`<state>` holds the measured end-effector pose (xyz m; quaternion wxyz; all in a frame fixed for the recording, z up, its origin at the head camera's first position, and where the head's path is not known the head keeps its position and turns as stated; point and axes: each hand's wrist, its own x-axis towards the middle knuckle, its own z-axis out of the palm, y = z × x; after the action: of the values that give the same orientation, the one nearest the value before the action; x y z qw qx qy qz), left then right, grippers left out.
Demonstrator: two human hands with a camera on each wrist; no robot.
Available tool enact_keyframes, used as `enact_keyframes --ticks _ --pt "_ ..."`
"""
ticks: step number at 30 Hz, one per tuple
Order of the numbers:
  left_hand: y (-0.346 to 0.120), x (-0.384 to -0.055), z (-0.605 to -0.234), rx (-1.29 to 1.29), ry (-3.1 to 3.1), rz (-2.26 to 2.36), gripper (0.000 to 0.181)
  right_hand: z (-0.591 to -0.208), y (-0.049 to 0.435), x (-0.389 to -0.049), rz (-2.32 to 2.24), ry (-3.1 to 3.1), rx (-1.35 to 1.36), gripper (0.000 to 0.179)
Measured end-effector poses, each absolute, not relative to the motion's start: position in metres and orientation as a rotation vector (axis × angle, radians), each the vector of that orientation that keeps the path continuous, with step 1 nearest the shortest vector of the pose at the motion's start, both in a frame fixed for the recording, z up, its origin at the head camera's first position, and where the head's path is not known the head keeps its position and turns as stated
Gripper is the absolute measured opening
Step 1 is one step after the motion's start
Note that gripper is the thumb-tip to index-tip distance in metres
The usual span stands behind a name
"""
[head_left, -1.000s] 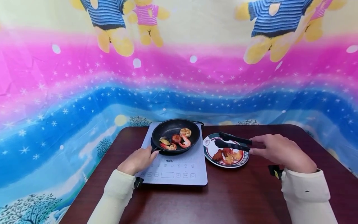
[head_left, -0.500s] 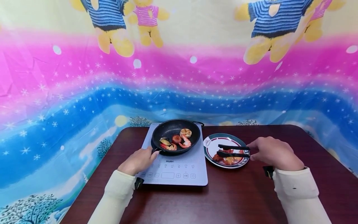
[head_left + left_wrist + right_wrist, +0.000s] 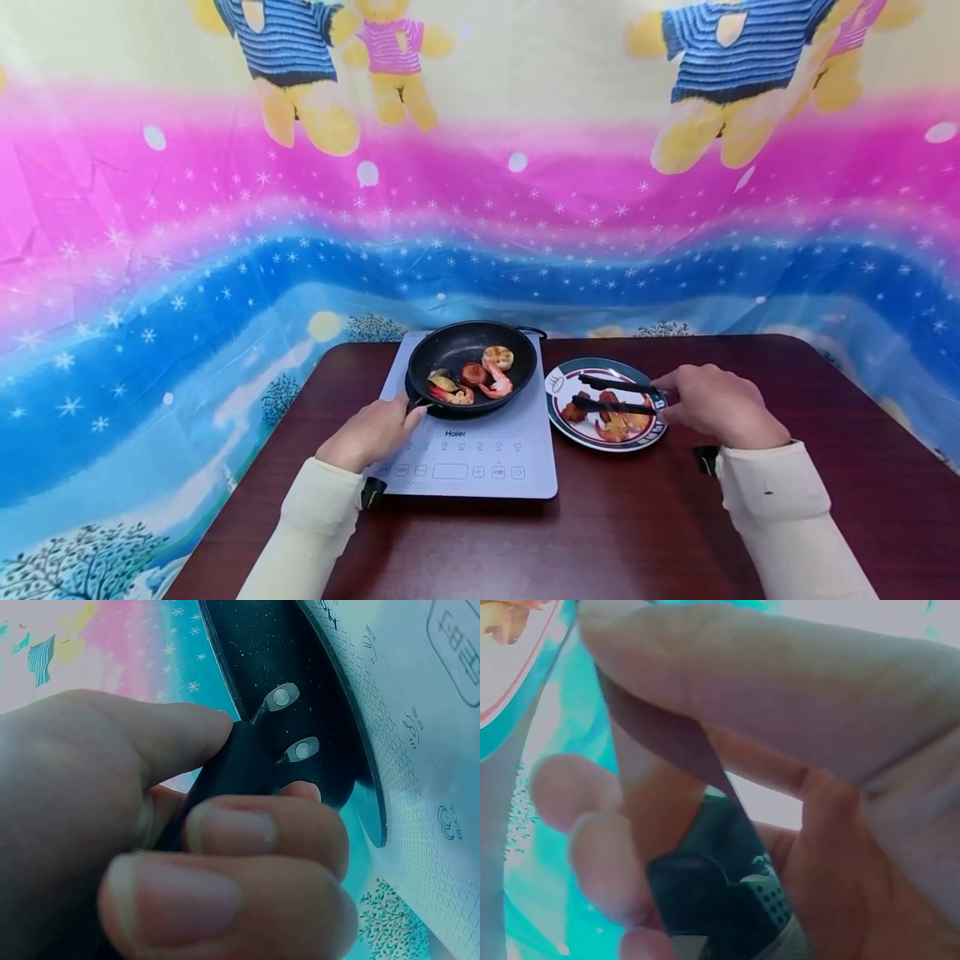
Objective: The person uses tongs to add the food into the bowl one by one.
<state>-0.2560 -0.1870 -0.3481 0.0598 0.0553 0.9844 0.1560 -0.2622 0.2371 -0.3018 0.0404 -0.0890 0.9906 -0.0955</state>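
My left hand (image 3: 367,435) grips the black handle (image 3: 241,761) of a frying pan (image 3: 442,352). Inside the pan lie a shrimp (image 3: 497,382), a browned halved garlic bulb (image 3: 498,358), a round reddish slice (image 3: 473,373) and other food. To the right, my right hand (image 3: 716,404) holds black-tipped tongs (image 3: 617,384) between thumb and fingers. Their two arms stand apart above the plate (image 3: 564,393), the lower arm over reddish-brown and yellowish food pieces (image 3: 613,429). Whether the tips touch the food, I cannot tell. In the right wrist view, the tongs' shiny metal arm (image 3: 660,795) crosses my palm.
Under the pan is a white induction cooker (image 3: 465,454) with printed touch buttons. Cooker and plate stand side by side on a dark red-brown table (image 3: 615,517). A patterned cloth backdrop (image 3: 480,208) rises behind the table's far edge.
My right hand has moved left with the tongs, which came down toward the plate; their arms drew closer, then spread apart again. The left hand and pan have stayed in place.
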Motion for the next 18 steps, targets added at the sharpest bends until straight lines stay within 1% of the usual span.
enact_keyframes --ticks 8,14,18 --pt "-0.1869 -0.2568 -0.3491 0.178 2.996 0.470 0.054 -0.3080 0.2382 -0.2695 -0.290 3.054 -0.248 0.059" --pt "-0.1875 -0.2571 -0.3499 0.183 3.000 0.465 0.053 -0.3079 0.2417 -0.2694 -0.302 3.069 -0.278 0.063" --pt "-0.1875 -0.2572 -0.3497 0.183 2.999 0.464 0.054 -0.3064 0.2381 -0.2681 -0.340 3.038 -0.338 0.058"
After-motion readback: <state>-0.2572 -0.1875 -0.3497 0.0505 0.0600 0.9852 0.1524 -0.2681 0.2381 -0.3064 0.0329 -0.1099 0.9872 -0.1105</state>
